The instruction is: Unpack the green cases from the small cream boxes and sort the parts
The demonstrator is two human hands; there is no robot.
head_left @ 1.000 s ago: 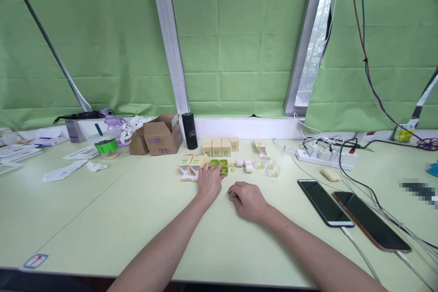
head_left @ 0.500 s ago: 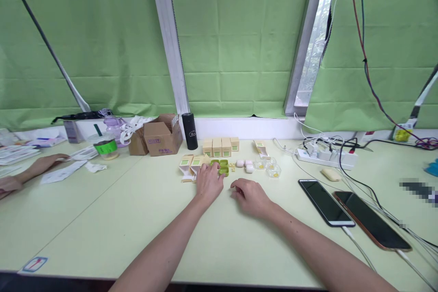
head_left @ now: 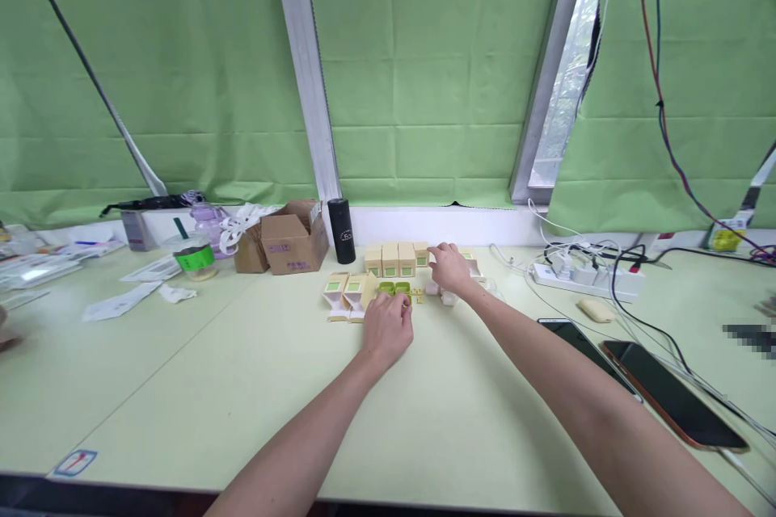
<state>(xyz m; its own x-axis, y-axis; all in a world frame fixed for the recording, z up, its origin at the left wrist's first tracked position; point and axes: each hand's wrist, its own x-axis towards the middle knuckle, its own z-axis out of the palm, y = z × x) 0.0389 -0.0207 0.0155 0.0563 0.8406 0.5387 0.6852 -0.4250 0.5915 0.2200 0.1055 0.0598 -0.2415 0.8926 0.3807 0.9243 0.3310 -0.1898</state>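
My left hand [head_left: 388, 329] rests on the pale green table [head_left: 182, 371], fingertips touching the small green cases [head_left: 394, 289]. My right hand [head_left: 449, 267] reaches farther back, fingers spread over the small white cases [head_left: 447, 298], close to the right end of the row of small beige boxes [head_left: 396, 258]. It holds nothing that I can see. Two opened beige boxes [head_left: 344, 296] lie just left of my left hand.
A black tumbler [head_left: 343, 231] and a brown carton [head_left: 294, 240] stand behind the boxes. Two phones [head_left: 672, 396] lie at the right, with a power strip [head_left: 579, 278] and cables. At the left are a green-banded cup [head_left: 192, 258] and papers [head_left: 115, 304].
My right hand has moved from the table near my left hand forward to the white cases by the box row. The other person's hands at the far left have mostly left view.
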